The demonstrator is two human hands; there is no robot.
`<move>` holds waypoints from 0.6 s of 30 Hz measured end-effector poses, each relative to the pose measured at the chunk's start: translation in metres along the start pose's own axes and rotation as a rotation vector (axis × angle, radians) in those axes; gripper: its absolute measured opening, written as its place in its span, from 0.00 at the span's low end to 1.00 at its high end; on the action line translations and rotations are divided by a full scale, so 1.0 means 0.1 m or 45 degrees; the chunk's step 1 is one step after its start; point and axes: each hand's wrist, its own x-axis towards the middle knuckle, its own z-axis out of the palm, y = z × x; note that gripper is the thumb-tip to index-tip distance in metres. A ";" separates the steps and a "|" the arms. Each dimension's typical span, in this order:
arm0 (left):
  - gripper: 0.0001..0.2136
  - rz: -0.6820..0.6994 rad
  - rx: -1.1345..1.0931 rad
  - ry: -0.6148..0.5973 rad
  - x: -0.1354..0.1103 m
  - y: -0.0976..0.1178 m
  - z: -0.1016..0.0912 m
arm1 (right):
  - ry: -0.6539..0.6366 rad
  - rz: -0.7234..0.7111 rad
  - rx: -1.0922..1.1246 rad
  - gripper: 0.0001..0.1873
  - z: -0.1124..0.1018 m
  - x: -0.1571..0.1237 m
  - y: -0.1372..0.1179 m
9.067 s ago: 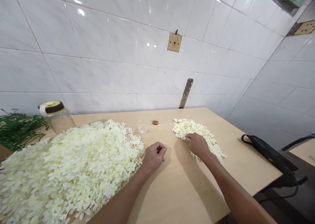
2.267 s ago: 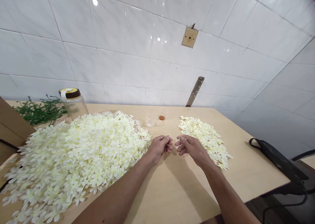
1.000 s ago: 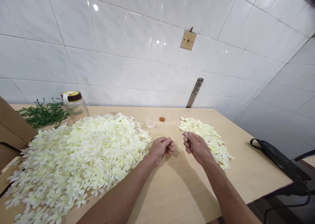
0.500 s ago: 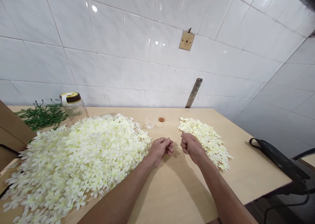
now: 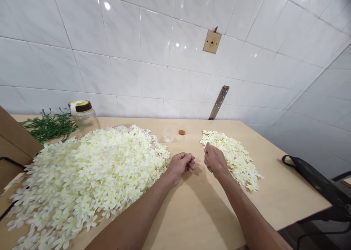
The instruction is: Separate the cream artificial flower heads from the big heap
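My left hand (image 5: 182, 165) is closed, thumb pressed to the fingertips, just above the table at the right edge of a large heap of pale yellow-white artificial flowers (image 5: 109, 162). Whatever it pinches is too small or hidden to name. My right hand (image 5: 215, 159) is also closed, its fingers curled at the left edge of a smaller, flatter pile of the same flowers (image 5: 236, 155). I cannot make out anything in its grip. Beyond the hands stand a small clear cup (image 5: 168, 135) and a small brown disc-like piece (image 5: 181, 132).
A clear bottle with a brown and yellow lid (image 5: 83, 114) stands at the back left beside green artificial stems (image 5: 51, 125). A metal bracket (image 5: 218, 103) leans at the tiled wall (image 5: 153, 81). A black bag or strap (image 5: 309, 176) lies at the table's right edge.
My right hand has lifted slightly and turned, its fingers curling further towards the small pile. My left hand stays nearly where it was. The view has shifted a little.
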 end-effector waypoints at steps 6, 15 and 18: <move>0.16 0.002 -0.002 -0.011 -0.01 0.00 0.00 | -0.075 0.042 0.114 0.17 -0.01 0.10 -0.15; 0.17 0.002 -0.025 -0.003 -0.04 0.03 0.01 | -0.276 -0.039 -0.148 0.19 0.06 0.26 -0.08; 0.17 -0.017 -0.042 0.007 -0.05 0.02 0.01 | -0.220 -0.051 -0.180 0.21 0.09 0.35 -0.06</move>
